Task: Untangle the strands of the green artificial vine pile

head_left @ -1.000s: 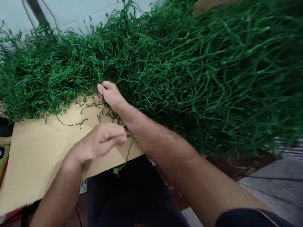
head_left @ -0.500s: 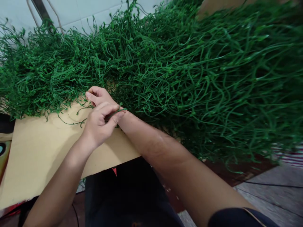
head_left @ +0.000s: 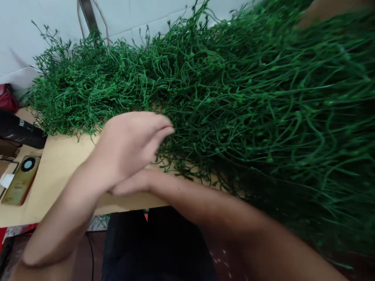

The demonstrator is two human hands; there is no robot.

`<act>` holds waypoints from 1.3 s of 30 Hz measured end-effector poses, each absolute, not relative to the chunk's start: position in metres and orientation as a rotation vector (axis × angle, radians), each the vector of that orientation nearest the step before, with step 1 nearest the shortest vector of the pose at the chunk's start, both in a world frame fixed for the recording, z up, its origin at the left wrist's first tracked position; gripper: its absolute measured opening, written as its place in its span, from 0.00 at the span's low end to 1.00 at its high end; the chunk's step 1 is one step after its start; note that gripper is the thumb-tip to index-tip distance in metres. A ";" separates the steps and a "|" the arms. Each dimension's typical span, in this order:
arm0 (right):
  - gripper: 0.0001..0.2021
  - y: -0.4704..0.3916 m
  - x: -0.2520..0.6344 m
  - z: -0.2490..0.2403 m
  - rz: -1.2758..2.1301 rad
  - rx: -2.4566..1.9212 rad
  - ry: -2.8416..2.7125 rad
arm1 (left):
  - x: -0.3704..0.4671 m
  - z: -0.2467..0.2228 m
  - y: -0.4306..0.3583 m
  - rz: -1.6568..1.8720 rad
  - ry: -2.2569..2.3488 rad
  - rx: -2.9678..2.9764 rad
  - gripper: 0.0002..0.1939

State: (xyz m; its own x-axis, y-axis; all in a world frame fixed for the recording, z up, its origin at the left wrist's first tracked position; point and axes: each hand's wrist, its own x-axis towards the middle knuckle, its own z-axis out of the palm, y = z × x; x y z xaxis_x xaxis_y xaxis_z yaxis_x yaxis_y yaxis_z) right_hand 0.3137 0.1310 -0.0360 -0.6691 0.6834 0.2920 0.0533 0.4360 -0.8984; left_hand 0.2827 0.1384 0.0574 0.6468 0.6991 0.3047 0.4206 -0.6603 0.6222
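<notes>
A long heap of thin green stems with small tips [head_left: 205, 78] lies across the back and right. My left hand [head_left: 134, 140] is raised over the yellow-brown board [head_left: 64, 160], thumb and index fingertip pressed together beside the heap; anything between them is too small to make out. Beneath it, my right hand [head_left: 131, 185] crosses from the right, mostly covered by my left hand and wrist. Its fingers are hidden, so what it holds does not show.
At the left are a phone [head_left: 21, 181], a black bottle [head_left: 22, 128] and a red object [head_left: 8, 97]. A tiled wall [head_left: 123, 15] stands behind the heap. A blurred brown shape [head_left: 331, 11] shows at the top right.
My left hand has moved up and nearer the camera, and the stem in it no longer shows. My right hand has drawn back under my left. The view has shifted left.
</notes>
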 end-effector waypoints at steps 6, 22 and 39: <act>0.14 0.105 0.297 -0.045 1.443 -0.013 -2.381 | 0.189 0.062 0.165 0.818 1.355 2.243 0.10; 0.08 0.127 0.310 -0.046 1.156 -0.487 -2.009 | 0.160 -0.027 0.237 0.734 1.672 1.793 0.04; 0.19 0.180 0.349 -0.057 0.425 -1.306 -1.451 | 0.173 -0.030 0.205 0.575 1.077 2.145 0.11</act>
